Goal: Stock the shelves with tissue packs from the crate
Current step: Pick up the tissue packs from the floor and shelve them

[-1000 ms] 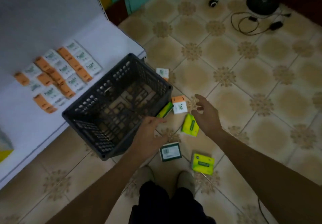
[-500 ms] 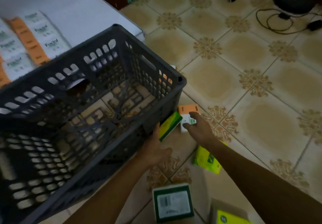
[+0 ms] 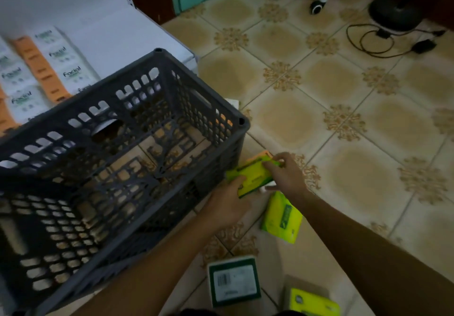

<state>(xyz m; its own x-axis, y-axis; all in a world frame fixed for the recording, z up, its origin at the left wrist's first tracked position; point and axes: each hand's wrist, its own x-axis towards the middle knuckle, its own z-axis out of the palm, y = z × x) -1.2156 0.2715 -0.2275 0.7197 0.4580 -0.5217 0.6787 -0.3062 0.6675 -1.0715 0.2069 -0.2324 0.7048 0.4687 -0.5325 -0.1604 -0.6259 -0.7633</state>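
Just right of the crate (image 3: 172, 213), my left hand (image 3: 227, 206) and right hand (image 3: 287, 177) both grip one green tissue pack (image 3: 248, 177), one at each end. A second green pack (image 3: 282, 217) lies on the floor beside them, with a white pack (image 3: 233, 282) nearer. Orange-and-white packs (image 3: 71, 72) line the shelf (image 3: 110, 28) at far left.

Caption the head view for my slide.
By the grey crate, the left hand and right hand grip a green tissue pack; loose packs lie on the tiled floor.
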